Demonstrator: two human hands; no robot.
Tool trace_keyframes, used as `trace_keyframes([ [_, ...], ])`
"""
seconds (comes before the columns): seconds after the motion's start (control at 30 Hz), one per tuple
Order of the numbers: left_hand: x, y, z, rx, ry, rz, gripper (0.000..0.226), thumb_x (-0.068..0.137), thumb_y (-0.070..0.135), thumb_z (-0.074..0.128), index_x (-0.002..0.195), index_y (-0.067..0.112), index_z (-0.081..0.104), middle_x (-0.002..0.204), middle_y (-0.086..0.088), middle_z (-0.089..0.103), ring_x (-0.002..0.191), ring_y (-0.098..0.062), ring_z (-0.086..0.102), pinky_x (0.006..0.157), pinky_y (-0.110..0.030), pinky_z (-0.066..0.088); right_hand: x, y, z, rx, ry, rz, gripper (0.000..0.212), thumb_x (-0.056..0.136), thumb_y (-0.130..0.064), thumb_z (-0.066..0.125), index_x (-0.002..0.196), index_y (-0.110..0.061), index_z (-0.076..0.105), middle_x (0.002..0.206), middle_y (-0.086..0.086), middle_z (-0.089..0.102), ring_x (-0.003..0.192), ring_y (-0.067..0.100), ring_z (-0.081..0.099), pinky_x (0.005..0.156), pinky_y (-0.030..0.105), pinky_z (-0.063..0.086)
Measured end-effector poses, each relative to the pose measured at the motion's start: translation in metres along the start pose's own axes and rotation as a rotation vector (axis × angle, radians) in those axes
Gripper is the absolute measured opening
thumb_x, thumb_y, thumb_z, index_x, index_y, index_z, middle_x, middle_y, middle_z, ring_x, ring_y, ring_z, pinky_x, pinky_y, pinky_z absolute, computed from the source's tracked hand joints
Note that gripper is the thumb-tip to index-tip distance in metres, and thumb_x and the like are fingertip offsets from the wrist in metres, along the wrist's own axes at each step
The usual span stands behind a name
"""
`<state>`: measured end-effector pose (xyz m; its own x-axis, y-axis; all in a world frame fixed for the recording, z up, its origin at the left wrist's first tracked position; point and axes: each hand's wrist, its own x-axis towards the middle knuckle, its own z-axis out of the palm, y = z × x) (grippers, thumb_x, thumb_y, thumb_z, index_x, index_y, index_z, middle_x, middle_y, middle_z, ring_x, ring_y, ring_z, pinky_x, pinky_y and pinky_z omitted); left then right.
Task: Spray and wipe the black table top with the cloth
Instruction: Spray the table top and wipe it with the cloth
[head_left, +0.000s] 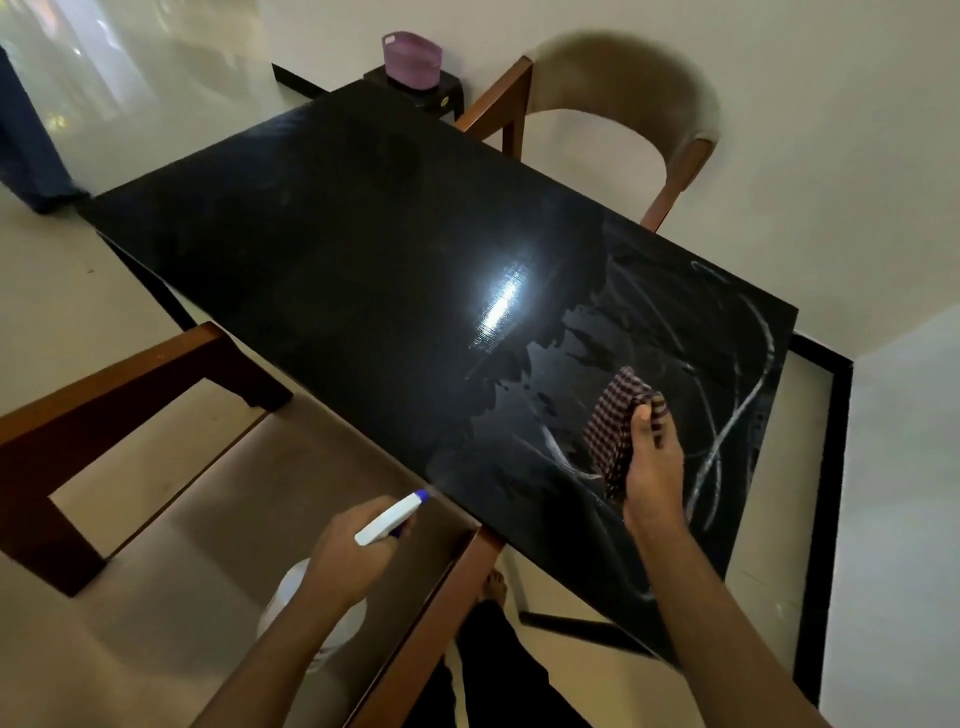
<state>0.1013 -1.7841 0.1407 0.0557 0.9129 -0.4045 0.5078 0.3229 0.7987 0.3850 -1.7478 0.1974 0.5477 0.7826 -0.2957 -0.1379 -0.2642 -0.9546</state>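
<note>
The glossy black table top (337, 249) fills the middle of the head view. Its near right part carries wet patches and pale curved wipe streaks. My right hand (655, 467) presses a checked maroon-and-white cloth (615, 423) flat on that wet area. My left hand (348, 553) grips a white spray bottle (392, 519) just off the table's near edge. Its blue nozzle points toward the table top. The bottle's white body shows below my wrist.
A wooden chair (130, 415) with a beige seat stands at the near left, under my left hand. A second padded chair (623, 104) stands at the far right. A purple basket (413, 60) sits on a small black stand beyond the table's far corner.
</note>
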Motion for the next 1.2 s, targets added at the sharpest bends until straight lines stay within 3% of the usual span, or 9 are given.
trace_keyframes([
  [0.13,0.004,-0.002,0.005,0.042,0.008,0.052,0.022,0.085,0.006,0.065,0.077,0.025,0.059,0.072,0.004,0.063,0.069,-0.014,0.062,0.059,-0.016,0.046,-0.013,0.029,0.018,-0.469,-0.051,-0.324,0.029,0.098,-0.028,0.050,0.127,-0.031,0.048,0.107,-0.013,0.059,0.106,0.008,0.056,0.096,0.034,0.045],
  [0.23,0.000,-0.012,0.000,-0.084,0.093,0.140,0.018,0.078,0.008,0.064,0.082,0.025,0.064,0.072,0.007,0.067,0.070,-0.010,0.064,0.059,-0.012,0.048,-0.013,0.075,0.039,-0.851,-0.303,-0.593,0.053,0.093,-0.021,0.057,0.143,-0.030,0.039,0.148,-0.006,0.043,0.143,0.012,0.024,0.115,0.047,0.020],
  [0.4,-0.006,-0.016,-0.013,-0.152,0.138,0.181,0.043,0.075,0.008,0.058,0.087,0.048,0.067,0.092,0.018,0.067,0.082,-0.002,0.064,0.065,-0.009,0.050,-0.017,0.127,0.077,-1.449,-0.833,-0.902,0.061,0.093,-0.045,0.019,0.152,-0.032,0.017,0.160,-0.007,0.015,0.144,0.015,-0.003,0.114,0.063,0.004],
  [0.5,-0.007,-0.016,-0.018,-0.178,0.200,0.173,0.033,0.080,-0.001,0.060,0.092,0.030,0.065,0.097,0.020,0.067,0.086,0.001,0.063,0.066,-0.006,0.049,0.016,0.121,0.079,-1.432,-0.912,-0.896,0.067,0.091,-0.057,0.020,0.152,-0.033,0.011,0.159,-0.011,0.008,0.144,0.012,-0.005,0.112,0.060,-0.009],
  [0.63,-0.003,-0.010,-0.027,-0.173,0.253,0.204,0.023,0.077,-0.001,0.058,0.095,0.011,0.066,0.093,0.021,0.067,0.086,0.000,0.062,0.068,-0.005,0.047,0.076,0.098,0.087,-1.489,-0.658,-0.696,0.066,0.095,-0.062,0.026,0.153,-0.036,0.007,0.160,-0.014,0.000,0.146,0.011,-0.008,0.115,0.061,0.000],
  [0.8,-0.009,0.028,-0.034,-0.229,0.335,0.146,0.089,0.082,-0.018,0.055,0.077,0.071,0.056,0.082,0.039,0.061,0.087,0.014,0.058,0.067,-0.001,0.045,0.050,0.106,0.085,-1.460,-0.628,-0.703,0.066,0.095,-0.061,0.025,0.153,-0.035,0.007,0.161,-0.010,-0.001,0.149,0.019,-0.005,0.114,0.061,-0.004],
  [0.9,-0.010,0.049,-0.031,-0.302,0.357,0.036,0.102,0.086,-0.014,0.053,0.066,0.085,0.039,0.074,0.022,0.056,0.081,-0.009,0.057,0.063,-0.011,0.044,0.003,0.125,0.065,-1.457,-0.867,-0.846,0.066,0.095,-0.061,0.025,0.152,-0.038,0.002,0.161,-0.010,-0.001,0.148,0.020,-0.005,0.113,0.064,-0.004],
  [1.07,0.002,0.038,-0.028,-0.299,0.398,0.033,0.048,0.089,-0.007,0.054,0.112,0.036,0.049,0.107,-0.003,0.048,0.096,-0.016,0.044,0.089,-0.033,0.043,0.034,0.118,0.062,-1.458,-0.995,-0.971,0.063,0.095,-0.059,0.031,0.150,-0.041,0.005,0.158,-0.014,0.001,0.147,0.016,-0.004,0.112,0.058,-0.009],
  [1.2,0.012,0.041,-0.028,-0.304,0.390,-0.030,0.047,0.089,-0.007,0.055,0.133,0.006,0.043,0.111,-0.008,0.045,0.102,-0.020,0.042,0.086,-0.035,0.038,0.101,0.091,0.079,-1.483,-0.670,-0.738,0.070,0.087,-0.068,0.014,0.152,-0.040,0.012,0.157,-0.017,-0.002,0.148,0.013,-0.002,0.115,0.059,0.001],
])
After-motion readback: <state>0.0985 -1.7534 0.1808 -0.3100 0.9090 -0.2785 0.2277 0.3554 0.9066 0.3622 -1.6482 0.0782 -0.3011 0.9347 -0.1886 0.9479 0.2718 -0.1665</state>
